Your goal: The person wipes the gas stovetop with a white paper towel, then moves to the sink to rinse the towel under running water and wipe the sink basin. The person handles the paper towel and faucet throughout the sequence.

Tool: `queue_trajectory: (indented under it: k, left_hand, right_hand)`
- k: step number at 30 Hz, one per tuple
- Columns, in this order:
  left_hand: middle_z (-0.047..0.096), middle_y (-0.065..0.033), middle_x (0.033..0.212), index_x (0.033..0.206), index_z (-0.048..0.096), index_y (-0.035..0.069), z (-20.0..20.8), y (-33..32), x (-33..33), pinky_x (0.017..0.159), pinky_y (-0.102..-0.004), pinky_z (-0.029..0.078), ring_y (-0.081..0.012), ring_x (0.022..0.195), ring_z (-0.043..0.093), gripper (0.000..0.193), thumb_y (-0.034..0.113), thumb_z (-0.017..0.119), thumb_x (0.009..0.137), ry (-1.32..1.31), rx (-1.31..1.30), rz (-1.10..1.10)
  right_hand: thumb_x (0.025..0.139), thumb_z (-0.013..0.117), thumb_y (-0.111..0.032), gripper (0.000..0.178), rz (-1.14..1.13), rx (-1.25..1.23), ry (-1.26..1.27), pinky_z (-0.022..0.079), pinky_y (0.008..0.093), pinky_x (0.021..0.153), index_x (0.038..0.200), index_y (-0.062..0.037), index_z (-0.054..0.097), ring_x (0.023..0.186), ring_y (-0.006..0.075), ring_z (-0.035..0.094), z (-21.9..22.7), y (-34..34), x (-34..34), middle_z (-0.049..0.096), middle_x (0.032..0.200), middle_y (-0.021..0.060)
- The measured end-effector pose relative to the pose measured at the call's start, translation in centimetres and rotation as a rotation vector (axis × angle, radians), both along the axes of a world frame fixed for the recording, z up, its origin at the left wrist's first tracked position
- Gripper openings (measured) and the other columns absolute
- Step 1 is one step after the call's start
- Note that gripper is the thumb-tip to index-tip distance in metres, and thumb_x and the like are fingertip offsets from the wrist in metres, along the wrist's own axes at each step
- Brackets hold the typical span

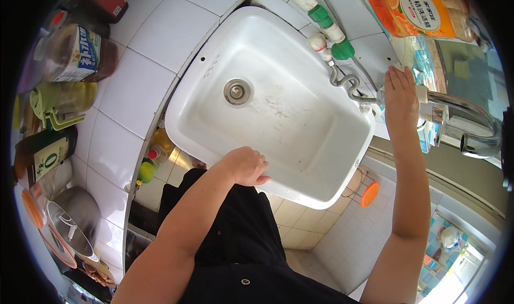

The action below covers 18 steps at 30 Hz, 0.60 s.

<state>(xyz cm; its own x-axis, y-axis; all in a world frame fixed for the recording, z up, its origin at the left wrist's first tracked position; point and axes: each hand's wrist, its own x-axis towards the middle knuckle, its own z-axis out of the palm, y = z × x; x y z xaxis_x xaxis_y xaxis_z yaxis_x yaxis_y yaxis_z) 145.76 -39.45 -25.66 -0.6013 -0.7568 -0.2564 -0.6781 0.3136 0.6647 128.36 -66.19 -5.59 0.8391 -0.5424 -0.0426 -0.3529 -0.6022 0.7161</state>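
Observation:
A white ceramic sink (pixel 300 135) fills the middle of the view, with grey smudges on its bottom and a round metal drain (pixel 237 92) in its floor. My left hand (pixel 243 166) is curled over the sink's near rim, its fingertips on the inner side. On the right, my right hand (pixel 401 103) is stretched out with straight fingers, beside the wall where the chrome faucet (pixel 476 124) is mounted. A grey flexible hose (pixel 348 82) runs from the pipe valve towards that hand. Whether the palm presses on a faucet part is hidden.
Left of the sink runs a white tiled counter (pixel 144 84) with bottles, a green-handled jug (pixel 59 108) and a metal pot (pixel 80 213). White pipe with green fittings (pixel 324 17) crosses the back. An orange detergent bottle (pixel 412 9) stands back right. Bottles (pixel 155 154) sit below the counter.

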Motion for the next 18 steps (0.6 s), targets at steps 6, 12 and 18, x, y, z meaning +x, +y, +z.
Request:
queue_trajectory:
  k: [6,12,18]
  left_hand:
    - [0.066,-0.0079,0.085,0.082,0.064,0.006,0.1,0.0,0.1,0.075,-0.0384,0.05,-0.0254,0.085,0.063,0.044,0.046,0.047,0.092,0.026,-0.009,0.005]
    - [0.065,-0.0084,0.084,0.081,0.064,0.006,-0.4,0.1,-0.1,0.075,-0.0385,0.05,-0.026,0.085,0.063,0.043,0.044,0.048,0.092,0.032,-0.007,0.018]
    - [0.065,-0.0082,0.082,0.079,0.063,0.006,0.0,0.1,0.3,0.073,-0.0387,0.051,-0.026,0.083,0.063,0.04,0.042,0.049,0.091,0.055,-0.036,0.031]
  right_hand:
    - [0.074,0.061,-0.004,0.038,0.089,0.149,0.014,0.035,0.036,0.109,0.112,-0.0009,0.062,0.117,0.0233,0.054,-0.7,-0.4,-1.5,0.061,0.121,0.0089]
    - [0.076,0.061,-0.007,0.042,0.159,0.075,0.021,0.035,0.0382,0.109,0.117,-0.0005,0.059,0.122,0.0242,0.051,3.0,-0.3,-1.2,0.058,0.126,0.0106]
    - [0.076,0.061,-0.004,0.037,0.017,0.101,0.003,0.035,0.0385,0.109,0.112,0.002,0.061,0.119,0.0263,0.053,1.3,-0.4,-0.1,0.061,0.119,0.0117]
